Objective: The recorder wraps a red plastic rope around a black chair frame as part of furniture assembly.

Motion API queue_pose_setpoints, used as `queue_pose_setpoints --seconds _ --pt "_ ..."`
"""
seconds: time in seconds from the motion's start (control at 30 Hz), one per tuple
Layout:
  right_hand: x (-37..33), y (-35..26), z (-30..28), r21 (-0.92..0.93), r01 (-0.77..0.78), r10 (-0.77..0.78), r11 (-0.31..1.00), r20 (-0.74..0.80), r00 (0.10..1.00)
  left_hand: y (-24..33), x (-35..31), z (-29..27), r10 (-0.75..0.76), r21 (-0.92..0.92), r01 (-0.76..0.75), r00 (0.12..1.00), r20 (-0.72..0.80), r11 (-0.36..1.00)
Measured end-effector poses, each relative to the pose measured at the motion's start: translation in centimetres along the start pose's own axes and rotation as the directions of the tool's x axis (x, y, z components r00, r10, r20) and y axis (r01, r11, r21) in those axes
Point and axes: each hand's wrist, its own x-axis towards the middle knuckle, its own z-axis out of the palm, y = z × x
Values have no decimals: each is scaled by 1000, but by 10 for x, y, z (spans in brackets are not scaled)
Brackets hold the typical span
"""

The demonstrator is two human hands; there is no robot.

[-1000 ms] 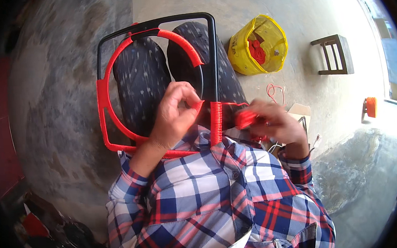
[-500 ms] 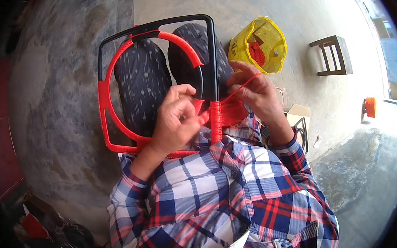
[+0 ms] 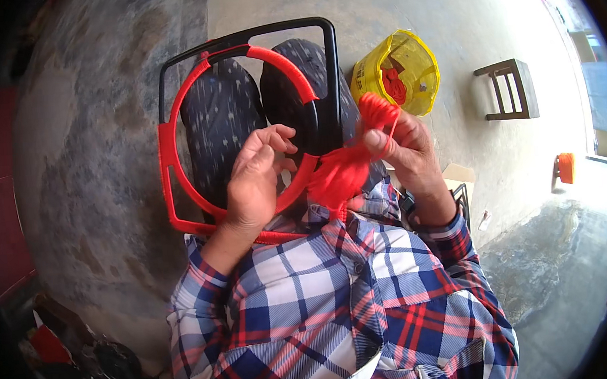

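Note:
A black frame (image 3: 331, 49) with a round inner ring rests on my lap, with red cord (image 3: 167, 146) wound tightly round much of the frame and ring. My right hand (image 3: 412, 151) is closed on the middle of a bundle of red cord (image 3: 341, 177), which hangs over the frame's right side. One looped end of the bundle sticks up above the fingers. My left hand (image 3: 256, 182) is over the ring's opening, fingers curved and apart, with nothing seen in it. The bundle hides the frame's lower right side.
On the concrete floor ahead to the right stands a yellow bucket (image 3: 373, 70) with red cord inside. Farther right are a dark wooden stool (image 3: 516, 89) and an orange object (image 3: 565, 166). Piled items (image 3: 84, 356) lie at the lower left.
My right hand has gone from drawing a single strand to gripping the cord bundle, now raised over the frame's side. My left hand's fingers have loosened. The frame has shifted slightly right.

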Motion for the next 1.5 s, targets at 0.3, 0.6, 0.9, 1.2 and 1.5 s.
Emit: queue_pose_setpoints --seconds 0.3,0.6,0.9,1.2,1.5 --pt "-12 4 -94 -159 -131 136 979 21 991 -3 3 1 -125 2 125 992 17 992" --pt "9 27 -86 -102 36 -55 994 -191 980 -5 7 2 -252 55 250 967 30 967" --pt "11 1 -186 756 316 -240 573 -214 947 -8 12 11 -246 59 244 968 38 968" --pt "-16 34 -42 -272 -321 362 907 118 925 -7 16 25 -481 340 447 876 19 828" --pt "-16 41 -47 -62 -289 289 955 -10 957 -2 23 25 -573 216 557 820 12 802"
